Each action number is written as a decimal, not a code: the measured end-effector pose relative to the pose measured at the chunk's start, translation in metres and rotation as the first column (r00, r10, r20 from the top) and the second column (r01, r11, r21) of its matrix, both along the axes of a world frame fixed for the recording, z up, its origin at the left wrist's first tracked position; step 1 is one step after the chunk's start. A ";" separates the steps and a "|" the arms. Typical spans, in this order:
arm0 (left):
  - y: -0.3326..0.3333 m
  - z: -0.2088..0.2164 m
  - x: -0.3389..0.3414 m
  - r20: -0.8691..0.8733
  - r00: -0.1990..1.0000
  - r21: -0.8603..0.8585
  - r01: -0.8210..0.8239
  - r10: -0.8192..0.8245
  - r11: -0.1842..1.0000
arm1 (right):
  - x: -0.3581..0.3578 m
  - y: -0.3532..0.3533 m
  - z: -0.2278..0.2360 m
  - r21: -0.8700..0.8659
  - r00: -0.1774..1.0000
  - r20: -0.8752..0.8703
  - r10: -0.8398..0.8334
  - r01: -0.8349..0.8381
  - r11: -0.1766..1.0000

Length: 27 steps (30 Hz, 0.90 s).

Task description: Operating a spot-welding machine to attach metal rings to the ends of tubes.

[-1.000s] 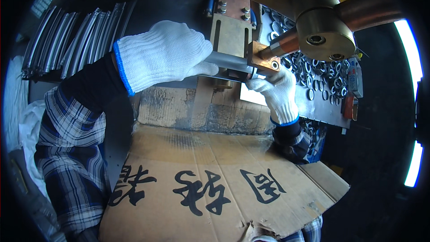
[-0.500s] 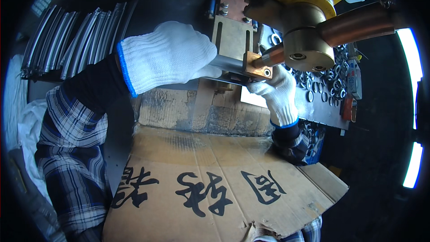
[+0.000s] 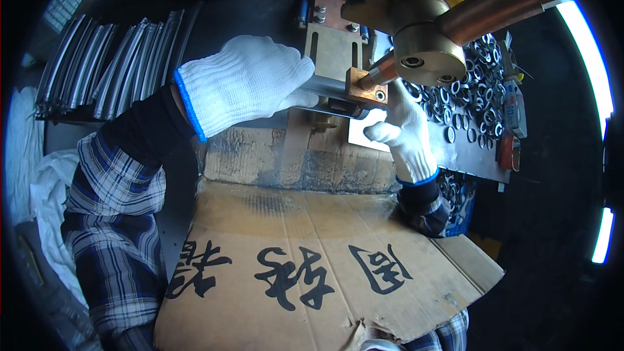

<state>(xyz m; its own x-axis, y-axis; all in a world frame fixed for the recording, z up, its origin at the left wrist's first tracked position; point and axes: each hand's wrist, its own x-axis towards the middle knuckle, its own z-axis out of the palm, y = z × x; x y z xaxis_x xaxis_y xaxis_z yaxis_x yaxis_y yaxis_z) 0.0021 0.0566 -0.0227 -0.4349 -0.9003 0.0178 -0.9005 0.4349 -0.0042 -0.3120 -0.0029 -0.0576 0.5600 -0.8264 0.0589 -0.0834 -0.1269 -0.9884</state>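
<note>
In a white knit glove with a blue cuff, my left hand is closed on a long grey metal strip, left of the machine. The strip's right end runs under a copper block at the tip of a copper rod. Beside that block, my right hand, also gloved, has its thumb apart from its fingers. Its fingers reach up behind the block and are partly hidden; nothing shows in its grip. The machine's brass-coloured head hangs just above the right hand.
Several curved metal strips lie in a row at the left. Many small metal rings cover the metal table at the right. A cardboard sheet with black writing lies across my lap. Overhead, a thick copper arm reaches in from the right.
My right thumb has moved down away from the copper block and the strip's end. The left hand keeps its grip on the strip. The whole view has shifted slightly.
</note>
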 end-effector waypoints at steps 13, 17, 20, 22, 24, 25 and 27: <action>0.009 -0.009 0.001 -0.194 0.980 0.073 0.054 -0.039 0.996 | -0.080 -0.006 -0.093 -0.100 0.895 0.070 -0.440 0.445 0.890; 0.022 -0.019 -0.006 -0.159 0.981 -0.179 0.084 -0.114 0.980 | -0.094 -0.023 -0.138 -0.125 0.904 0.082 -0.420 0.427 0.895; 0.024 -0.023 -0.010 -0.148 0.988 -0.104 0.024 -0.039 0.994 | -0.090 -0.022 -0.137 -0.121 0.907 0.083 -0.412 0.419 0.900; 0.024 -0.026 -0.011 -0.144 0.987 -0.153 0.052 -0.074 0.987 | -0.089 -0.022 -0.135 -0.128 0.908 0.056 -0.414 0.418 0.899; 0.023 -0.027 -0.012 -0.136 0.990 -0.134 0.030 -0.049 0.991 | -0.091 -0.023 -0.137 -0.128 0.906 0.065 -0.418 0.423 0.897; 0.023 -0.028 -0.011 -0.134 0.990 -0.132 0.032 -0.050 0.991 | -0.091 -0.024 -0.137 -0.152 0.910 0.055 -0.410 0.414 0.898; 0.022 -0.030 -0.010 -0.137 0.987 -0.174 0.053 -0.078 0.983 | -0.092 -0.026 -0.139 -0.173 0.912 0.045 -0.408 0.410 0.896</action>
<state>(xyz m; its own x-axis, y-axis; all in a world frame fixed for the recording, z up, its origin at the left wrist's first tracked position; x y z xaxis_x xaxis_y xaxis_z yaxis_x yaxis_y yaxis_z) -0.0076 0.0786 -0.0523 -0.4747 -0.8484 0.2342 -0.8667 0.4970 0.0437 -0.4037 -0.0290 -0.1969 0.1739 -0.9583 0.2267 -0.1578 -0.2544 -0.9542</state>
